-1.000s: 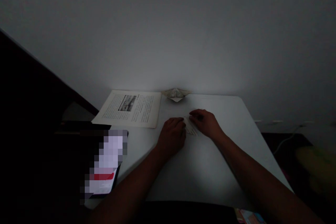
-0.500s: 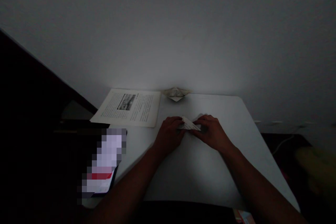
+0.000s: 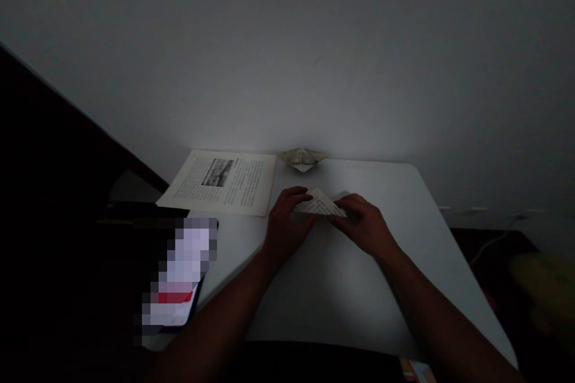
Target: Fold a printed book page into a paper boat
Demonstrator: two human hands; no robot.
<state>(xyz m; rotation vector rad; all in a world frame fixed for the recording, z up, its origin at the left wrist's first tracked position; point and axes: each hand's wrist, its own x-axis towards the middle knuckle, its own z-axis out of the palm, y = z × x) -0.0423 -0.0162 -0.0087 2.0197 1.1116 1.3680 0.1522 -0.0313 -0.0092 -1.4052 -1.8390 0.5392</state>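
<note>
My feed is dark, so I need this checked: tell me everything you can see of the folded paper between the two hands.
The folded paper is a pale, printed sheet, creased into a flat triangle with its peak pointing away. It lies on or just above the white table; the left hand grips its left end and the right hand its right end.

Printed page (image 3: 224,182) lies flat on the table (image 3: 350,287), far left of me. Small folded paper (image 3: 302,158) sits just beside its far right corner, against the wall (image 3: 287,42). Lit screen (image 3: 179,275) at my near left.
</note>
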